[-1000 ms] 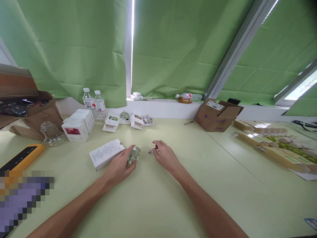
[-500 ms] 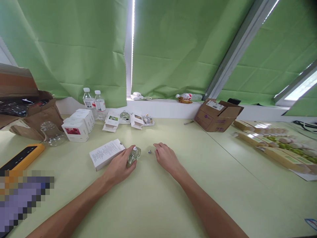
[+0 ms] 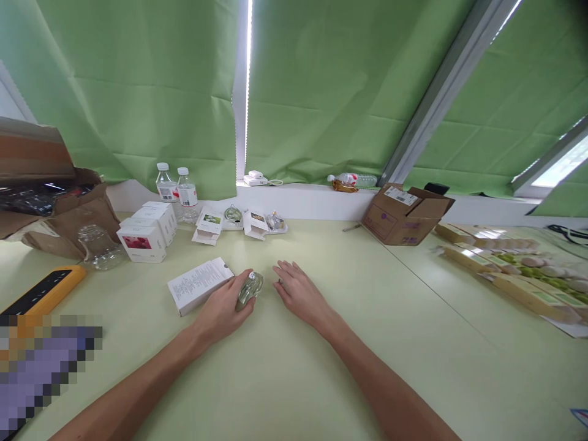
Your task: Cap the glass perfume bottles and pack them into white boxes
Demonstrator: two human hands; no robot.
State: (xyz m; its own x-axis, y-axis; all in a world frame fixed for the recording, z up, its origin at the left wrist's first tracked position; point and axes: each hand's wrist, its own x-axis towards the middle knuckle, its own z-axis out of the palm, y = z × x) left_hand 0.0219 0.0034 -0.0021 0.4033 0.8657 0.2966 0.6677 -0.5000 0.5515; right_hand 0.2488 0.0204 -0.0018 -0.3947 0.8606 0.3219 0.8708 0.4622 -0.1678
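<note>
My left hand (image 3: 227,306) is wrapped round a small clear glass bottle (image 3: 250,290) with a silvery neck, holding it tilted just above or on the table; I cannot tell which. Beside that hand lies a white printed box (image 3: 201,285), flat on its side. To the right of the bottle, my right hand (image 3: 301,294) is palm down with thumb and fingers apart. A tiny silvery metal piece (image 3: 279,280) shows between its thumb and index finger, mostly hidden. Whether the fingers touch it is unclear.
White boxes (image 3: 142,244) stand at the left near water bottles (image 3: 187,195) and a clear plastic jar (image 3: 98,248). Open small boxes (image 3: 207,226) and a white tray (image 3: 278,231) line the back. Cardboard box (image 3: 390,217) stands back right; packaged goods (image 3: 528,294) lie far right.
My right hand has moved slightly left, and its thumb and fingers now surround the tiny metal piece, which lay uncovered before. The left hand still holds the glass bottle in place.
</note>
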